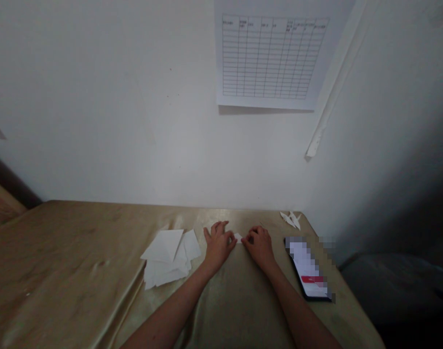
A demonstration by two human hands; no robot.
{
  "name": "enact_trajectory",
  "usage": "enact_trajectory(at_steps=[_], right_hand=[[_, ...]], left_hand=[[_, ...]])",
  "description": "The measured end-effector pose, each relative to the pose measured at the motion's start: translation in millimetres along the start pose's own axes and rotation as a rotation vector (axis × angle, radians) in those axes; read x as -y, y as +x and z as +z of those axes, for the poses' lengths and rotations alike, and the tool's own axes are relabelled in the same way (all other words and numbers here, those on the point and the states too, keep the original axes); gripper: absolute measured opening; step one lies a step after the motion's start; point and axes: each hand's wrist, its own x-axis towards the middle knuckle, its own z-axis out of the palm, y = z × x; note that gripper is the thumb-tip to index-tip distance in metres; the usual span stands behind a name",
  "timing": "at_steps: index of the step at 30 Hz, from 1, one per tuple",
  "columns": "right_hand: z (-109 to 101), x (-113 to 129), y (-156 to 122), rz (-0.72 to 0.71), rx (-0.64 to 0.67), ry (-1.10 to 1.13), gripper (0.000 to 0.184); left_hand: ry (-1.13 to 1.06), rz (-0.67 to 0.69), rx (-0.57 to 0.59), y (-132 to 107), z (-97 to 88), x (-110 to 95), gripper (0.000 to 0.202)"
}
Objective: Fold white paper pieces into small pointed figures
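Slip (238, 237): white paper, small, one; at the table's far part, between the two hands, its upper edge peaked. Whether it lies flat or is slightly lifted cannot be told.

Left hand (218, 242): bare; thumb and index finger pinching the slip's left end, the other fingers spread toward the wall.

Right hand (261, 245): bare; thumb and index finger pinching the slip's right end, the other fingers curled.

Sheets (166, 271): white paper, several, loosely piled left of the left hand and apart from it; edges uneven, a folded-looking piece with a pointed corner on top.

Scraps (291, 219): white paper, narrow and pointed; near the table's far right corner, beyond the phone.

Phone (304, 264): dark-edged, screen lit, a red band low on it; partly pixelated; right of the right hand, well apart.

Table (79, 252): brownish cover, glossy, creased at left.

Wall (116, 97): pale, behind the table.

Chart (268, 63): printed grid, on the wall above the hands; lettering too small to read.

Strip (330, 106): white, slanting, right of the chart.
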Motion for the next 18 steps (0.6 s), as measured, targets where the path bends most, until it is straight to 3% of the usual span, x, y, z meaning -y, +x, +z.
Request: enact_trajectory(at_steps=[18], right_hand=[[0.7, -0.2, 0.3, 0.006, -0.021, 0.010, 0.012]], left_hand=[[0.048, 0.037, -0.015, -1.0, -0.1, -2.0, 0.010]])
